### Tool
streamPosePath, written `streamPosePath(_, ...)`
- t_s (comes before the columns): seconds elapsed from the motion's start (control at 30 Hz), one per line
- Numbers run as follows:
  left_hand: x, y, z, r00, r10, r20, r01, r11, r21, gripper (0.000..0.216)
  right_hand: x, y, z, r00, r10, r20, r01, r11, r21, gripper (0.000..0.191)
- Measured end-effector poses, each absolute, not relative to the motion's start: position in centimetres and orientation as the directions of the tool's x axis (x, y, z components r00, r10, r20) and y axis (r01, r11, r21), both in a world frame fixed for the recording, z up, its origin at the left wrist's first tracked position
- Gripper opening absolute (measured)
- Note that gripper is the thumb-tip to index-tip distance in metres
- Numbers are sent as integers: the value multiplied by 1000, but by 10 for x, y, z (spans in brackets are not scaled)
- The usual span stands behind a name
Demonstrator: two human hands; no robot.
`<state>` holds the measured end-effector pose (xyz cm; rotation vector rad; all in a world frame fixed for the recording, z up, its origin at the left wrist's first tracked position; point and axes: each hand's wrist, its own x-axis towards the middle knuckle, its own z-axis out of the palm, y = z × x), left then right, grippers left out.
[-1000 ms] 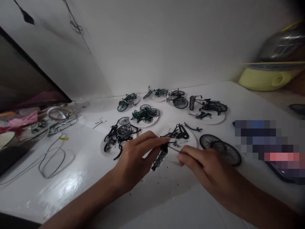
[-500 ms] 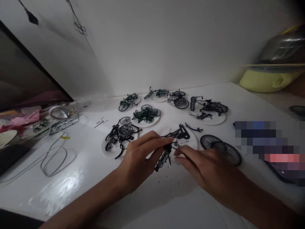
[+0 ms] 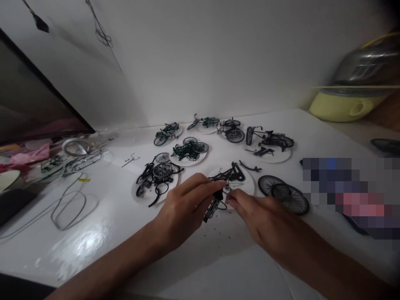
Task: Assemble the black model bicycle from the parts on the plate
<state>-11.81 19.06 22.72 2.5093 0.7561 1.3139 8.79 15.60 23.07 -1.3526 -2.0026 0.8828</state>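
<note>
My left hand [image 3: 185, 205] is closed around a small black model bicycle part [image 3: 212, 209] that has a ladder-like rack hanging below the fingers. My right hand [image 3: 258, 214] pinches at the upper right side of this part. Whatever sits between its fingertips is too small and hidden to name. Just beyond both hands lies a white paper plate [image 3: 249, 189], bearing a black model bicycle frame [image 3: 234, 173] and thin metal pieces. Two black spoked wheels [image 3: 290, 199] overlap on the table to the right. Several tiny dark bits lie scattered beneath the hands.
Plates with black model bicycle parts [image 3: 158, 177] and green ones [image 3: 189, 150] stand farther back, near several model bicycles [image 3: 271, 139]. A looped wire [image 3: 68, 208] and sprue frames [image 3: 83, 162] lie left. A pixelated area covers the right; a yellow pot [image 3: 337, 104] stands behind it.
The view has shifted slightly. My right hand's fingers have drawn closer to the part, and a thin dark loop now shows beside the rack. My left hand keeps its grip.
</note>
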Motion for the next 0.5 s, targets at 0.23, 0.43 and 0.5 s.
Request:
streamPosePath(0.23, -125, 188, 229, 552, 412, 725, 313, -908, 278, 43, 85, 156, 251, -522, 727, -446, 122, -454, -883, 46)
streamPosePath(0.43, -119, 190, 225, 477, 522, 707, 337, -851, 402, 37, 88, 156, 232, -351, 922, 162, 620, 358, -698, 26)
streamPosePath(0.5, -116, 188, 226, 447, 548, 707, 350, -835, 425, 37, 89, 155, 231, -354, 924, 147, 639, 354, -683, 19)
